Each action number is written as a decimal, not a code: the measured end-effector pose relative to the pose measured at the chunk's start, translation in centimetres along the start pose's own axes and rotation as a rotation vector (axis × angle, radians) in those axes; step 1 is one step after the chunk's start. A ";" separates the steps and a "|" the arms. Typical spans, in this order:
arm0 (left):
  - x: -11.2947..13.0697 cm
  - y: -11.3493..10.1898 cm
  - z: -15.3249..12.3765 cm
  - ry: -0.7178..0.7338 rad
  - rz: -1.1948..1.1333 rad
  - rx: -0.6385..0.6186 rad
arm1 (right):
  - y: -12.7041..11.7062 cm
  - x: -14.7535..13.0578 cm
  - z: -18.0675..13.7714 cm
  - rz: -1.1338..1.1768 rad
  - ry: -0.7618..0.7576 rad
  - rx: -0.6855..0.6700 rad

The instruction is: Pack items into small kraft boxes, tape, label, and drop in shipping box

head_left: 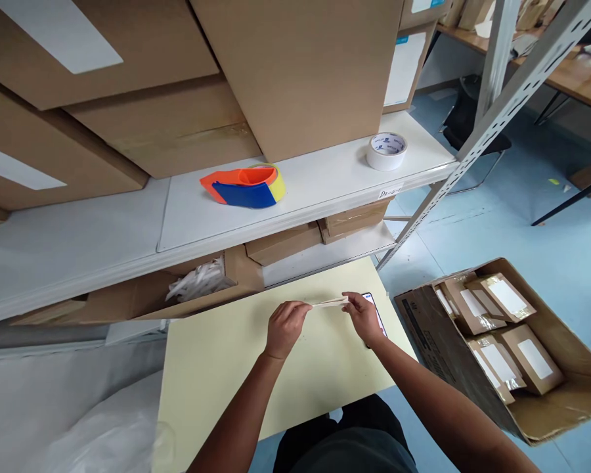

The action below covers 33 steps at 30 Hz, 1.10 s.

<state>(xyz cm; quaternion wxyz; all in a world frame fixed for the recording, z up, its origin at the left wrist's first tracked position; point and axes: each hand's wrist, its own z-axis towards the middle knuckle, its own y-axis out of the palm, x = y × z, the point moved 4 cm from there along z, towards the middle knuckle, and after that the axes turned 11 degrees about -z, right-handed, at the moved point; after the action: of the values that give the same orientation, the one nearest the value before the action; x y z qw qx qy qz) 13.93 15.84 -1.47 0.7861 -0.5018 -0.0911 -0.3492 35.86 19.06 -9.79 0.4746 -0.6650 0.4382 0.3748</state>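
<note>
Both hands hold a thin, flat, pale cardboard strip [329,303] edge-on above a pale yellow table [217,368]. My left hand [284,326] pinches its left end with the fingers closed. My right hand [363,317] pinches the right end, also closed. Under my right hand lies a small white-and-blue flat item [378,318], partly hidden.
A white shelf [325,180] behind the table carries an orange, blue and yellow tape dispenser [246,186], a white tape roll [387,150] and large cardboard boxes [295,66]. An open carton [561,368] of small windowed boxes stands on the blue floor at right. Clear plastic [103,440] lies lower left.
</note>
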 end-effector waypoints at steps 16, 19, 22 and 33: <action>-6.3 3.5 -12.9 -0.557 -0.042 -0.394 | 2.3 2.3 5.5 -0.798 -0.126 -0.110; -5.1 1.3 -19.9 -0.643 0.010 -0.391 | 5.4 2.2 4.8 -0.966 -0.192 -0.287; -4.5 -1.2 -27.4 -0.733 0.124 -0.376 | 7.4 2.1 4.2 -1.043 -0.251 -0.364; -3.3 -8.6 -45.2 -0.859 0.087 -0.179 | 7.6 -0.7 1.8 -0.936 -0.328 -0.232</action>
<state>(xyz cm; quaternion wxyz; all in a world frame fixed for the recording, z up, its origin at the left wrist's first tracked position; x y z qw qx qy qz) -3.42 -23.35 -18.52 0.6443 -0.6711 -0.3575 -0.0820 28.38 19.68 -11.97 0.5774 -0.7707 -0.0313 0.2678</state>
